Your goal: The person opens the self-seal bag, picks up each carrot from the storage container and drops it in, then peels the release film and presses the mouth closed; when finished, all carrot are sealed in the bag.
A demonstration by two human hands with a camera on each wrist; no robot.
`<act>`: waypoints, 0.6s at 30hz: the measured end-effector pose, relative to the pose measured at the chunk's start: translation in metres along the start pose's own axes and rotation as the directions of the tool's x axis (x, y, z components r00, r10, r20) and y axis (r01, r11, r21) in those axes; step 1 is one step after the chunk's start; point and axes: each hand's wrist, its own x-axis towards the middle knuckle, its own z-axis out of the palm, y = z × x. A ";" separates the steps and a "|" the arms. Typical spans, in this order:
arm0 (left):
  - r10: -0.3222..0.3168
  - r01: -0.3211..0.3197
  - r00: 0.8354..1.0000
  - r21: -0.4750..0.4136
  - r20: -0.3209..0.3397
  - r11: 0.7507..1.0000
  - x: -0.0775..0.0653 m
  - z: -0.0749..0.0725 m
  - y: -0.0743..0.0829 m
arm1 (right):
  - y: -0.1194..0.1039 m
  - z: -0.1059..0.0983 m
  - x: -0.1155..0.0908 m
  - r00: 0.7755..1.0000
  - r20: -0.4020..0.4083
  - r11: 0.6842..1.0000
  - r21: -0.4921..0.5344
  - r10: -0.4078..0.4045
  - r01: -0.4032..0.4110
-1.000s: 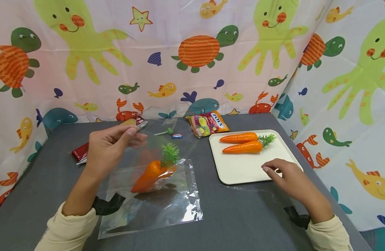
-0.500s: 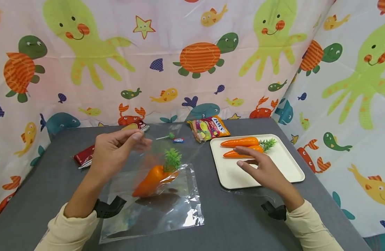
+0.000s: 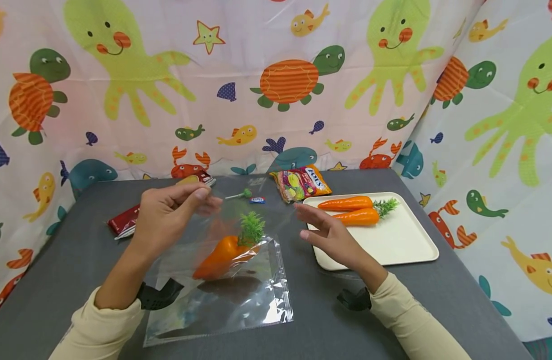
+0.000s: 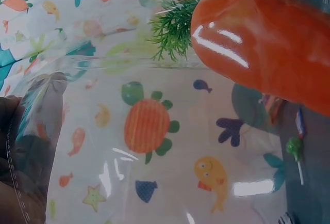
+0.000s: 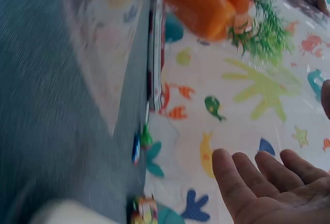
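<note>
In the head view, my left hand (image 3: 172, 215) pinches the upper edge of a clear plastic bag (image 3: 176, 322), which spreads down in front of it. Inside the bag are artificial carrots (image 3: 219, 257) with a green leafy top; the right wrist view shows two orange bodies (image 5: 198, 7) close together. Through the film, the left wrist view gives a large orange carrot (image 4: 268, 43). My right hand (image 3: 332, 237) hovers over the left side of a cream tray (image 3: 406, 245), fingers extended and holding nothing. Two more carrots (image 3: 346, 203) lie on that tray, the nearer one's tip hidden by the hand.
Behind the bag are a green lollipop (image 3: 240, 193), a small blue wrapped sweet (image 3: 257, 200) and a Fox's candy packet (image 3: 303, 182). A red packet (image 3: 124, 221) lies left, another packet (image 3: 204, 178) behind my left hand. A printed curtain (image 3: 167, 75) borders the table.
My right hand has moved left, from the tray's near right side across it to its left edge, its fingers straightening. My left hand keeps its pinch on the bag almost in place.
</note>
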 end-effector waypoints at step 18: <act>-0.025 0.025 1.000 -0.025 0.007 0.999 -0.002 0.000 -0.004 | -0.006 0.031 0.027 0.991 0.130 0.952 0.307 -0.017 -0.024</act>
